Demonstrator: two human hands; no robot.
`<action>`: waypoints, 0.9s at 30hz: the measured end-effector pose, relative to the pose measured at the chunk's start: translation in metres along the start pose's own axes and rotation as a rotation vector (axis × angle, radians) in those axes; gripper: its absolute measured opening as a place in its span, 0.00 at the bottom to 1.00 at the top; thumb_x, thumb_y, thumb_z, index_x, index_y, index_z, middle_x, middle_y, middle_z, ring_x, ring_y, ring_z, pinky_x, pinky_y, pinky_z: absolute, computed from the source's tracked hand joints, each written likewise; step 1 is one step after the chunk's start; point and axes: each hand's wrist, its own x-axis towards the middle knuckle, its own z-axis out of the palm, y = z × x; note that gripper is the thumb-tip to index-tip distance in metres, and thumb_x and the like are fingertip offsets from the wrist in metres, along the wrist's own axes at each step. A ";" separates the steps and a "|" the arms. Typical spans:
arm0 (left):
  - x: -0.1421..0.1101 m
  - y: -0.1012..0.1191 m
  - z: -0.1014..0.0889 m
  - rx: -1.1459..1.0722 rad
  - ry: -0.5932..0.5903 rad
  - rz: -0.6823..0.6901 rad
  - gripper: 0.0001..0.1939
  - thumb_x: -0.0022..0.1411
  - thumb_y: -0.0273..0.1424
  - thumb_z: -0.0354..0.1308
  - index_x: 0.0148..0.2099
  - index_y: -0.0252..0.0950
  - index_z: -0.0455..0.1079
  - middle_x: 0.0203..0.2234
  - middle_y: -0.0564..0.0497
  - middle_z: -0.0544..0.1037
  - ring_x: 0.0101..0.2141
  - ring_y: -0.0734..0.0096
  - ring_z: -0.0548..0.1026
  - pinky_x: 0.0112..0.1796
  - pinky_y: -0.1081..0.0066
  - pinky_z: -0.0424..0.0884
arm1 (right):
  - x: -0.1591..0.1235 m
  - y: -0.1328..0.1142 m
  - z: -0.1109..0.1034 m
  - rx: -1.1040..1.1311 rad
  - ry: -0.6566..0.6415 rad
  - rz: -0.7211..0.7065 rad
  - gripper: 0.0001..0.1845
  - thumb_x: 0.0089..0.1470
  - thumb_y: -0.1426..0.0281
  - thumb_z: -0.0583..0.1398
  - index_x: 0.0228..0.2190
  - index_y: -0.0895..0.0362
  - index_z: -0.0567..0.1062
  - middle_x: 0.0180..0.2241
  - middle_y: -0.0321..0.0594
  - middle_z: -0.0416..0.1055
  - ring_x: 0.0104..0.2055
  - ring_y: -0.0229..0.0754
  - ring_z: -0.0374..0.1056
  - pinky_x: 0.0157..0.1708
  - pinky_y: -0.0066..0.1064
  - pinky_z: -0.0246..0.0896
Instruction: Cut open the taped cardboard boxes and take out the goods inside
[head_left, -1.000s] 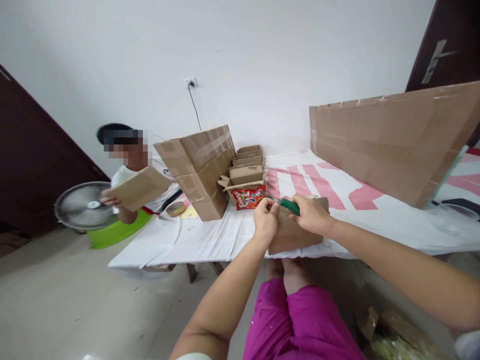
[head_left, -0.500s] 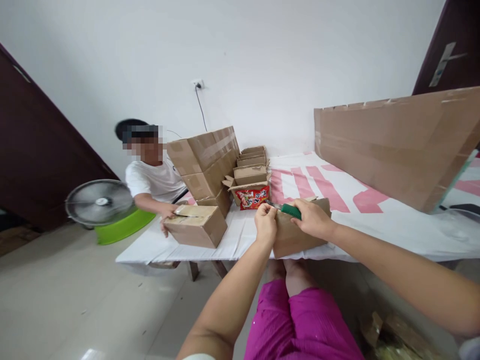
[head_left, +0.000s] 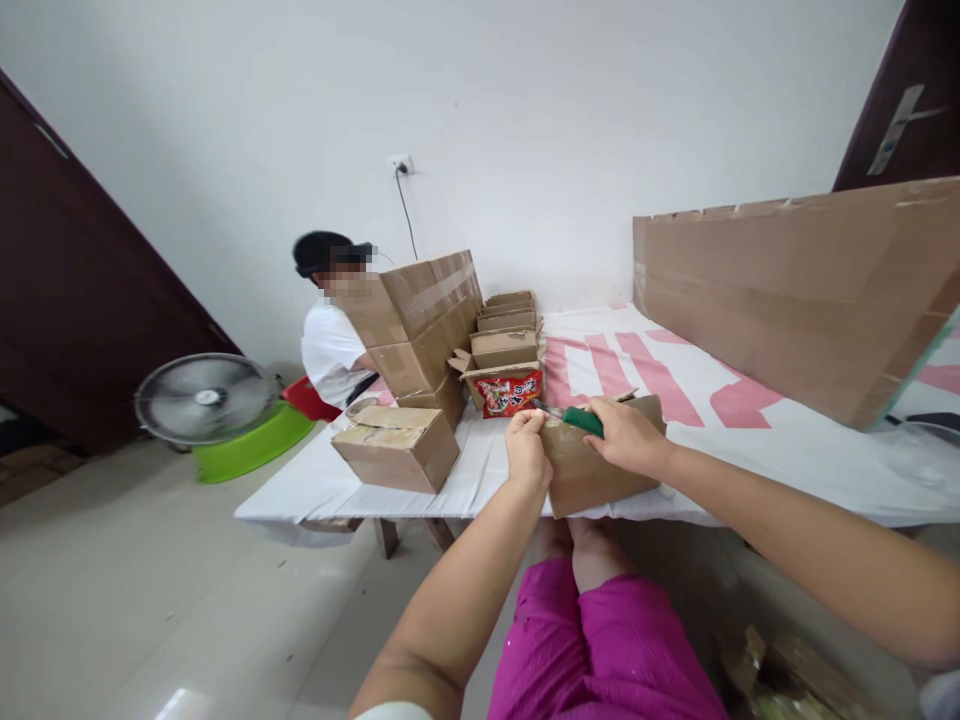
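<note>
A small cardboard box stands at the table's front edge before me. My right hand is closed around a green-handled tool with a grey metal end, held over the box's top; its exact kind is not clear. The metal end points left, toward the fingertips of my left hand. That hand is pinched at the box's upper left corner, and what lies between the fingers is too small to make out. Just behind it, a red printed food packet leans against an open carton.
A taped box sits to the left, near stacked cartons. Behind them is a co-worker in a white top. A large cardboard panel stands at right. On the floor are a fan and a green basin.
The co-worker has let go of the taped box at left and turned away behind the stacked cartons. My hands and the green-handled tool stay nearly where they were.
</note>
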 end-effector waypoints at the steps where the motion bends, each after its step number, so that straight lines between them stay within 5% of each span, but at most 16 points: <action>1: 0.000 0.000 0.000 -0.012 0.007 -0.008 0.12 0.41 0.33 0.59 0.22 0.37 0.57 0.14 0.61 0.61 0.18 0.81 0.61 0.24 0.77 0.59 | 0.000 0.000 0.000 -0.001 0.000 -0.004 0.12 0.49 0.72 0.62 0.37 0.56 0.67 0.40 0.44 0.72 0.42 0.47 0.69 0.39 0.32 0.57; 12: 0.015 0.027 -0.014 -0.138 0.064 0.090 0.13 0.56 0.40 0.57 0.32 0.38 0.59 0.25 0.56 0.70 0.25 0.76 0.71 0.36 0.69 0.70 | -0.005 0.000 -0.001 0.158 0.036 0.076 0.10 0.46 0.70 0.63 0.32 0.54 0.68 0.33 0.38 0.73 0.35 0.43 0.69 0.34 0.31 0.58; 19: -0.045 0.010 -0.047 0.409 -0.144 0.945 0.06 0.65 0.36 0.52 0.39 0.40 0.63 0.32 0.51 0.70 0.36 0.69 0.71 0.40 0.67 0.68 | -0.028 -0.002 -0.005 0.837 0.215 0.261 0.11 0.51 0.60 0.60 0.29 0.53 0.66 0.20 0.30 0.68 0.21 0.36 0.66 0.27 0.30 0.61; 24: -0.075 -0.020 -0.072 0.710 -0.542 1.335 0.04 0.61 0.33 0.58 0.37 0.41 0.64 0.30 0.51 0.72 0.33 0.68 0.71 0.35 0.66 0.69 | -0.097 -0.014 0.016 1.313 -0.193 0.451 0.22 0.44 0.50 0.64 0.28 0.55 0.66 0.19 0.30 0.66 0.17 0.32 0.59 0.17 0.25 0.51; 27: -0.092 -0.039 -0.072 0.779 -0.678 1.428 0.03 0.61 0.31 0.58 0.35 0.40 0.66 0.29 0.50 0.73 0.34 0.67 0.72 0.37 0.65 0.69 | -0.133 -0.017 0.034 1.288 -0.191 0.461 0.18 0.41 0.60 0.68 0.26 0.55 0.66 0.19 0.28 0.64 0.20 0.32 0.59 0.21 0.26 0.53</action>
